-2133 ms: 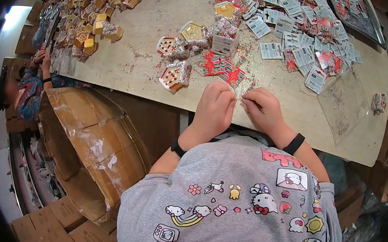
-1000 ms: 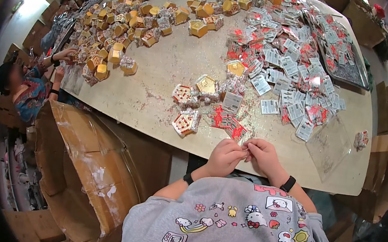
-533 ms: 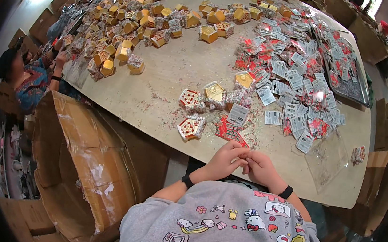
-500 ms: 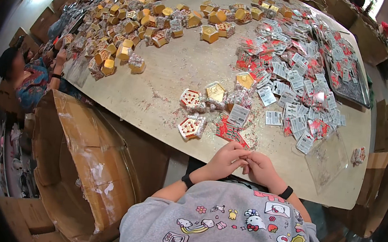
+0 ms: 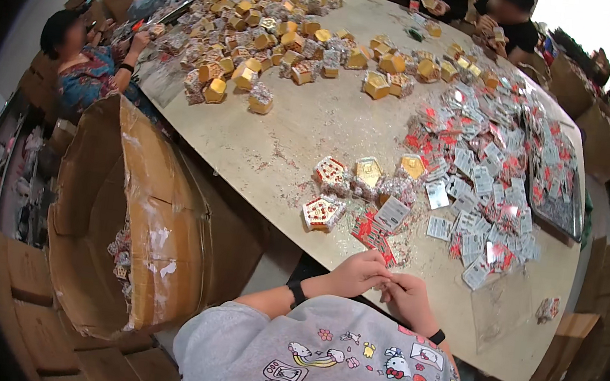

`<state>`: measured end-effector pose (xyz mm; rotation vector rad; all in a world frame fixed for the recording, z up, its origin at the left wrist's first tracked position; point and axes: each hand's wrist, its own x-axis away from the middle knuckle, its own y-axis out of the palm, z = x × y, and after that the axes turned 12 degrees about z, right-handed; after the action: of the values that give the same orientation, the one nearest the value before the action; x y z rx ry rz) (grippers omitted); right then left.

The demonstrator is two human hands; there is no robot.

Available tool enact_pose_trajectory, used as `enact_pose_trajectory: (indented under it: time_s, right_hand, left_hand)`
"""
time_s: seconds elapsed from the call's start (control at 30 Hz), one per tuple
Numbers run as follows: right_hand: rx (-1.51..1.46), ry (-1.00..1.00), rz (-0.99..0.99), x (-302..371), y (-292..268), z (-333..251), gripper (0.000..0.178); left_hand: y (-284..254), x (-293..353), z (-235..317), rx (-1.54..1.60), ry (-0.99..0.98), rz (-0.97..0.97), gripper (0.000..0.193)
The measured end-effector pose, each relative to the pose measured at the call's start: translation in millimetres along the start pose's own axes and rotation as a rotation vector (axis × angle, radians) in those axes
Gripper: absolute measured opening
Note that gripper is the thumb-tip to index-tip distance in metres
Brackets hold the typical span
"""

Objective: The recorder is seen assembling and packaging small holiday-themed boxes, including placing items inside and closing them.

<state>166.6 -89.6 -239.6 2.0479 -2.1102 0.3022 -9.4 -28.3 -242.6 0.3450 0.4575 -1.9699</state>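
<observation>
At the table's near edge my left hand [image 5: 357, 274] and my right hand [image 5: 408, 299] meet, fingertips pinched together. Whatever is between the fingers, if anything, is too small to make out. Just beyond them lie red printed cards [image 5: 372, 241] and a pale grey printed card [image 5: 392, 214]. Behind and left of the cards is a small group of glittery house-shaped ornaments [image 5: 323, 213], white and red with gold parts. One of these shows a gold pentagonal face [image 5: 369, 170].
A heap of gold-and-white ornaments [image 5: 261, 44] covers the far left of the table [image 5: 288, 137]. Many small cards [image 5: 481, 179] and a metal tray [image 5: 566, 218] lie right, near a clear plastic sheet [image 5: 501, 308]. A large carton [image 5: 159, 235] stands left. Other people sit around.
The view has tilted up and turned, showing more people at the far side and some ornaments inside the carton. My hands stay together at the table's edge, their fingers slightly shifted.
</observation>
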Motion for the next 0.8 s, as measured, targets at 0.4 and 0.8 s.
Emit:
enact_pose_trajectory:
  time_s: [0.4, 0.8]
  right_hand:
    - [-0.279, 0.030, 0.037, -5, -5, 10, 0.011]
    - [-0.093, 0.003, -0.032, 3, -3, -2, 0.016]
  left_hand:
    - [-3, -2, 10, -0.197, 0.158, -0.136, 0.050]
    - [2, 4, -3, -0.059, -0.023, -0.059, 0.023]
